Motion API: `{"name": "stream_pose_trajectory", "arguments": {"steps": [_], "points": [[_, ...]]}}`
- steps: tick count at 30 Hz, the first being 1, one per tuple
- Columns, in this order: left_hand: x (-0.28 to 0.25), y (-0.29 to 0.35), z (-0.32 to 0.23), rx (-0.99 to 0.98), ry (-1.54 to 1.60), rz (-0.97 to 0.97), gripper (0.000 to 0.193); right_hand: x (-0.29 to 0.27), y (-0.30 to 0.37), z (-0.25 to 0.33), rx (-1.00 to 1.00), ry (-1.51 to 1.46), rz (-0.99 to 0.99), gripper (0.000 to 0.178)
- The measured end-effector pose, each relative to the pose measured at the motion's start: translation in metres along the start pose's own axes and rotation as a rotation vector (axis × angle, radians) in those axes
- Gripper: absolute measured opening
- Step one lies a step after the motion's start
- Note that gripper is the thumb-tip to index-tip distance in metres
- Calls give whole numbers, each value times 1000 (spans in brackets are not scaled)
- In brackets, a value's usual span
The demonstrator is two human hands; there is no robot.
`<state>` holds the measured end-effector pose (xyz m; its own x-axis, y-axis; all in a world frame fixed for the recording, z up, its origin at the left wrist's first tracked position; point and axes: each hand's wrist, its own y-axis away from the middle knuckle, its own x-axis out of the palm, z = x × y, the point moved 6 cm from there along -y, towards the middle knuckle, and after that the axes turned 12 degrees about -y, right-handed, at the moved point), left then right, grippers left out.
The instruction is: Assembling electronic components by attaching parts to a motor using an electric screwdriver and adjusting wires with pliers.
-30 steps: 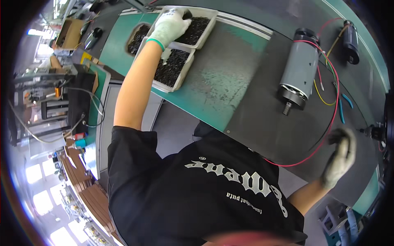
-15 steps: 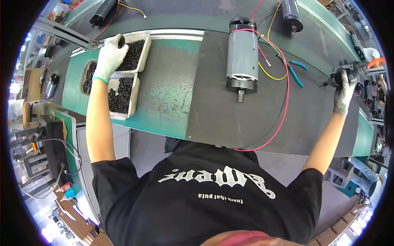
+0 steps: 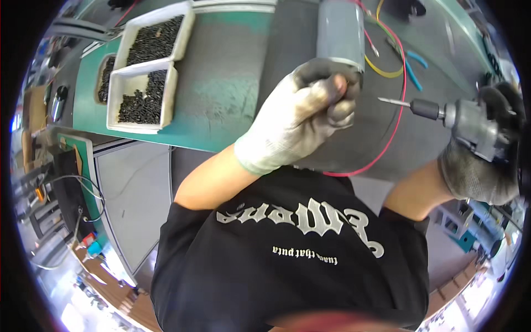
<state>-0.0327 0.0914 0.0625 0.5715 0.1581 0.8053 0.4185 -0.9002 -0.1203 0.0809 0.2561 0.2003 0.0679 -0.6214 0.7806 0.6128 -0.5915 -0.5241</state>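
My left hand [image 3: 310, 110], in a white glove with dark fingertips, is closed in a pinch in front of the near end of a grey cylindrical motor [image 3: 340, 30]. Whatever its fingertips hold is too small or hidden to name. It covers the motor's end and shaft. On the right, my gloved right hand [image 3: 478, 174] grips a power screwdriver [image 3: 473, 127]. The tool's long pointed bit [image 3: 394, 102] aims left toward my left hand, with a gap between them. A red wire [image 3: 394, 133] loops from the motor, below the bit, to the bench's near edge.
White bins [image 3: 114, 99] with many small black screw-like pieces [image 3: 155, 41] stand on the green left part of the bench. Blue-handled pliers [image 3: 414, 72] lie right of the motor beside a yellow wire [image 3: 381, 71]. More motors are partly visible at the far edge.
My left hand has left the bins and come right to the motor's near end, fingers pinched. My right hand has brought the screwdriver nearer to me, its bit now pointing left. The view has shifted.
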Motion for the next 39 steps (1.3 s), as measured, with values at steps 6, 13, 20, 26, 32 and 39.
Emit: {"name": "stream_pose_trajectory", "arguments": {"steps": [6,13,20,26,32,39], "points": [[10,-3,18,-113,142,19,29,17,27,-36,23,54,-50,37],[-1,7,23,-86,18,-93,25,5,35,-30,153,33,-30,35],[-6,21,22,-209,-368,-358,22,-34,36,-22,300,36,-68,34],[-12,40,77,-576,180,-73,30,-38,49,-48,397,31,-100,33],[-49,24,76,-472,227,-500,21,-48,46,-57,274,-111,-273,31],[-43,13,54,-553,-592,-492,22,-68,32,-50,280,-29,-174,29]]}}
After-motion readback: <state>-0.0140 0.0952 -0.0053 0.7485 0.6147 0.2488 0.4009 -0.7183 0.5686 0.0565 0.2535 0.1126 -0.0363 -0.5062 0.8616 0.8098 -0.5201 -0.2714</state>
